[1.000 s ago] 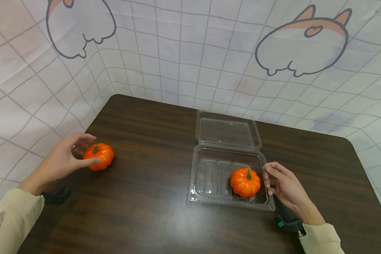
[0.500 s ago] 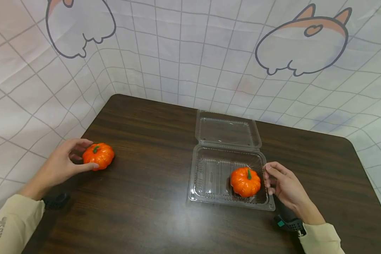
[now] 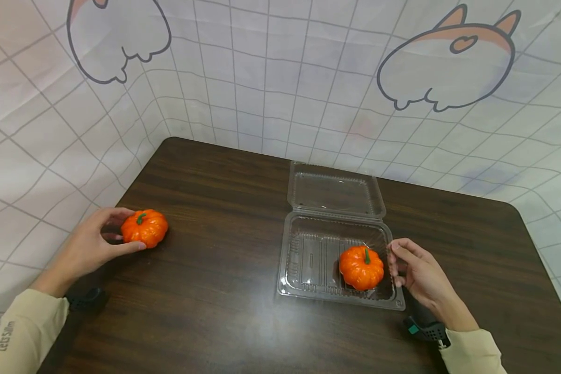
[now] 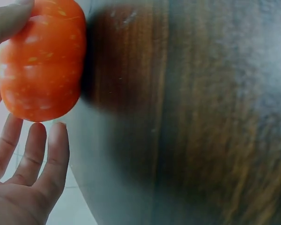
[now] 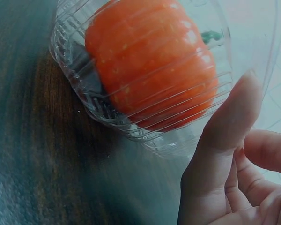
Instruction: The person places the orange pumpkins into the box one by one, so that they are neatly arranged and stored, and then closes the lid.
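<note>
At the left of the head view, an orange toy pumpkin [image 3: 145,228] with a green stem sits at the dark table's left side. My left hand [image 3: 91,241] holds it by its left side, thumb at the front and fingers behind. In the left wrist view the thumb [image 4: 9,21] lies against the pumpkin's skin, and several fingertips come up close to its edge. A clear plastic clamshell container [image 3: 308,296] lies with its lid [image 3: 334,195] folded back. Inside, toward the right, rests a second pumpkin [image 3: 361,269]. My right hand [image 3: 418,270] pinches the container's right rim.
The brown wood-grain table [image 3: 205,311] runs back to a white gridded curtain [image 3: 262,78] with cartoon animal drawings. The container's lid reaches close to the table's far edge. A dark strap device [image 3: 427,331] sits on the right wrist.
My left hand's thumb and fingers have closed in on the left pumpkin, which has barely shifted. The right hand, the container and the pumpkin inside it have stayed in place.
</note>
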{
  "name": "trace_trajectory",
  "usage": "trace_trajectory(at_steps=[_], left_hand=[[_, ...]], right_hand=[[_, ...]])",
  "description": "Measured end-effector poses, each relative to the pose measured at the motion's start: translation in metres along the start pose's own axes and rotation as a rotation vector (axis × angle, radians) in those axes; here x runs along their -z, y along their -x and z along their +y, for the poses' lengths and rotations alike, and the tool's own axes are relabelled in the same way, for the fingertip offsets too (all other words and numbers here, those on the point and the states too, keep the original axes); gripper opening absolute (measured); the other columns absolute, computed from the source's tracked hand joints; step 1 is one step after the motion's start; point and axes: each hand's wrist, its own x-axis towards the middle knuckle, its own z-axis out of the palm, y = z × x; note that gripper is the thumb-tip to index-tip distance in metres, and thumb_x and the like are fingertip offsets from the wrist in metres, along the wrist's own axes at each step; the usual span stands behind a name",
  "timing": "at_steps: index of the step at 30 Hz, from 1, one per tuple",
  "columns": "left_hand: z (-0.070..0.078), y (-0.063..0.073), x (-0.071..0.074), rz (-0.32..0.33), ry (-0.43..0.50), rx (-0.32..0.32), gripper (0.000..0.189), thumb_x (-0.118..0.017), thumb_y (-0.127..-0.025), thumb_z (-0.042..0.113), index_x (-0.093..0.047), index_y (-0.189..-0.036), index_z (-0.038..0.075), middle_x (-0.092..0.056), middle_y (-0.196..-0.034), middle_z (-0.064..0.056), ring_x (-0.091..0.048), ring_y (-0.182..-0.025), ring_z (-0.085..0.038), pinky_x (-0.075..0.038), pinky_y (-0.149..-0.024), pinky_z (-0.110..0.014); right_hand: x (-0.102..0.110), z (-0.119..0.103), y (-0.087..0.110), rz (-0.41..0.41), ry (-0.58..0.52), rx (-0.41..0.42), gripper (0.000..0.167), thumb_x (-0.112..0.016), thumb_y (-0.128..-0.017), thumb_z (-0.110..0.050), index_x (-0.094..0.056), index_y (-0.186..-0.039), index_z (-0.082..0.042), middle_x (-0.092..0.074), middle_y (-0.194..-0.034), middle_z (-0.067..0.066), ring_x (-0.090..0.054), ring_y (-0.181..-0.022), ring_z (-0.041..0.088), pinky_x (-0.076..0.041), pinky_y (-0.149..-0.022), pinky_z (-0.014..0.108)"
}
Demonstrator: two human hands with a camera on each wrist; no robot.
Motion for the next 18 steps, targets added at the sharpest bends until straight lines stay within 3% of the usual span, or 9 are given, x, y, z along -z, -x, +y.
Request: trace_trajectory(at_steps=[3,10,18], left_hand=[[-0.0031,0.0006,-0.0036,0.015,0.016,0.001,0.068,-0.094,-0.075,0.015,-0.059,-0.131,0.002,-0.058,-0.122,0.003,-0.05,-0.095,0.017,-0.049,-0.074,-0.002],[-0.0068,0.0008,-0.0062,0.018,0.08,0.016,0.069,-0.093,-0.074,0.007,-0.057,-0.132,0.0,-0.051,-0.114,0.03,-0.057,-0.09,0.018,-0.052,-0.074,-0.003],[-0.0052,0.0016,-0.0035,-0.002,0.081,0.026,0.069,-0.093,-0.077,0.012,-0.057,-0.134,-0.001,-0.049,-0.117,0.029,-0.053,-0.094,0.022,-0.053,-0.074,-0.003]], right_hand=[[0.0006,0.0006,-0.0003,-0.006,-0.002,0.006,0.016,-0.047,-0.111,-0.027,-0.059,-0.113,-0.017,-0.063,-0.086,-0.008,-0.06,-0.066,0.008,-0.056,-0.055,0.019],[0.0013,0.0015,-0.0009,-0.011,-0.007,0.013,0.017,-0.046,-0.112,-0.027,-0.059,-0.114,-0.016,-0.063,-0.086,-0.008,-0.06,-0.066,0.008,-0.056,-0.054,0.019],[0.0019,0.0011,-0.0007,-0.017,-0.009,0.018,0.017,-0.045,-0.112,-0.026,-0.06,-0.113,-0.018,-0.063,-0.086,-0.008,-0.06,-0.066,0.008,-0.054,-0.054,0.019]])
